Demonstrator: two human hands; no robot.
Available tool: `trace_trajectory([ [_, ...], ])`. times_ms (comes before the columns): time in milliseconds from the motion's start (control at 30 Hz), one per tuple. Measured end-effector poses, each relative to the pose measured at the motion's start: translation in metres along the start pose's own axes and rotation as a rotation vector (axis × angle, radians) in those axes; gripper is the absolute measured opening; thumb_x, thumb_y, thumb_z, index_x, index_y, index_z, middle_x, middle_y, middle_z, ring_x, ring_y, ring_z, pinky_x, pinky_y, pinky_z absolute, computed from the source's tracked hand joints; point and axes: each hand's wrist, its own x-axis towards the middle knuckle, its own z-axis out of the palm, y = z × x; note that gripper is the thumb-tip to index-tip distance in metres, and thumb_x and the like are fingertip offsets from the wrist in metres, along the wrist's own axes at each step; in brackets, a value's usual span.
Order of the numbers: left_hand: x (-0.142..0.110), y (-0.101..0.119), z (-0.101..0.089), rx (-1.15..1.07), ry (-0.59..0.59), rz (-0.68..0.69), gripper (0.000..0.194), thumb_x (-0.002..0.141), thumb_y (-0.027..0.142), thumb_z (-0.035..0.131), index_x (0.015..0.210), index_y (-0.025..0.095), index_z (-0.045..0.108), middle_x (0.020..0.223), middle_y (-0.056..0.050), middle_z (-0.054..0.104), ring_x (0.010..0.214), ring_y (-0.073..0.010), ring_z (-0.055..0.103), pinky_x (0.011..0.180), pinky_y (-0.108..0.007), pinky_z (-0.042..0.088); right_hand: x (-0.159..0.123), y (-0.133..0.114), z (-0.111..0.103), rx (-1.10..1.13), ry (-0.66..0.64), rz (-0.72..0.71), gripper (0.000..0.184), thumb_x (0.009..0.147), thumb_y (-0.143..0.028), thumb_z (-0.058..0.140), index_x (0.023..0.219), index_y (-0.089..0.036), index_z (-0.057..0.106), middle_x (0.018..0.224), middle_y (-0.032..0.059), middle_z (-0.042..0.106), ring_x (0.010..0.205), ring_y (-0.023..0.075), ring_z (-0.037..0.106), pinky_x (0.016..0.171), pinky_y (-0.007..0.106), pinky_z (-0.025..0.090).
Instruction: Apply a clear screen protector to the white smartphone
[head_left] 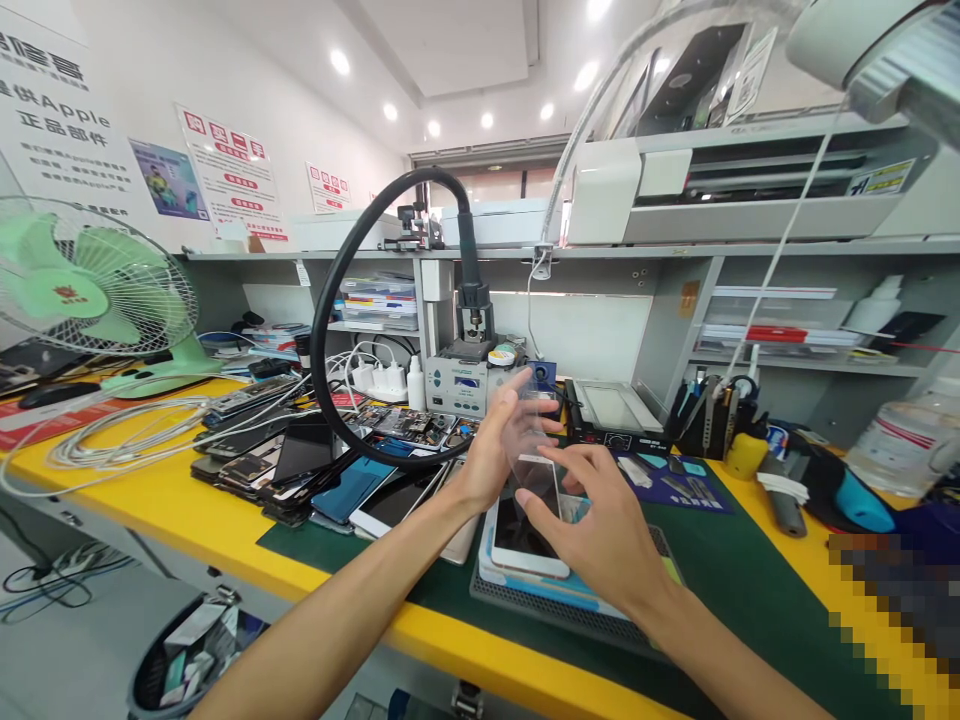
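Note:
My left hand [489, 450] is raised over the phone, thumb against the index finger and the other fingers stretched out. A clear film [523, 430], faint and partly blurred, hangs from that pinch in front of the fingers. Below lies a white-framed phone [525, 535], dark screen up, on a light blue and white box [487, 572]. Over the phone's right side is my right hand [600, 515], its thumb and index fingertip apart. Its thumb tip is over the screen; whether it touches the glass I cannot tell.
A black mesh pad [551, 607] lies under the box on the green mat [750, 590]. Stacked phones and screens [281, 455] are to the left, below a thick black hose [319, 330]. Behind stand a grey bench unit [457, 385] and a flat plate device [615, 405]; tools [709, 420] stand right.

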Motion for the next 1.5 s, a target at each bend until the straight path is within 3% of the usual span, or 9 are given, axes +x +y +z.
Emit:
trace_trajectory([
  [567,0.0007,-0.0030,-0.0017,0.070,0.007,-0.003,0.064,0.101,0.058,0.048,0.155,0.023,0.047,0.129,-0.015,0.070,0.104,-0.0275,0.070,0.094,-0.045,0.055,-0.0008,-0.0015,0.0017,-0.024,-0.047,0.056,0.048,0.088,-0.046,0.068,0.127,-0.019,0.070,0.108,0.0116,0.060,0.077,0.0208,0.063,0.068,0.038,0.059],
  [1500,0.0035,-0.0066,-0.0070,0.104,-0.019,0.024,0.065,0.103,0.060,0.043,0.157,0.022,0.044,0.125,-0.015,0.070,0.101,-0.0262,0.070,0.092,-0.047,0.056,-0.0008,-0.0041,0.0000,-0.054,-0.056,0.086,0.052,0.086,-0.047,0.068,0.129,-0.018,0.070,0.109,0.0117,0.061,0.079,0.0213,0.064,0.068,0.037,0.058],
])
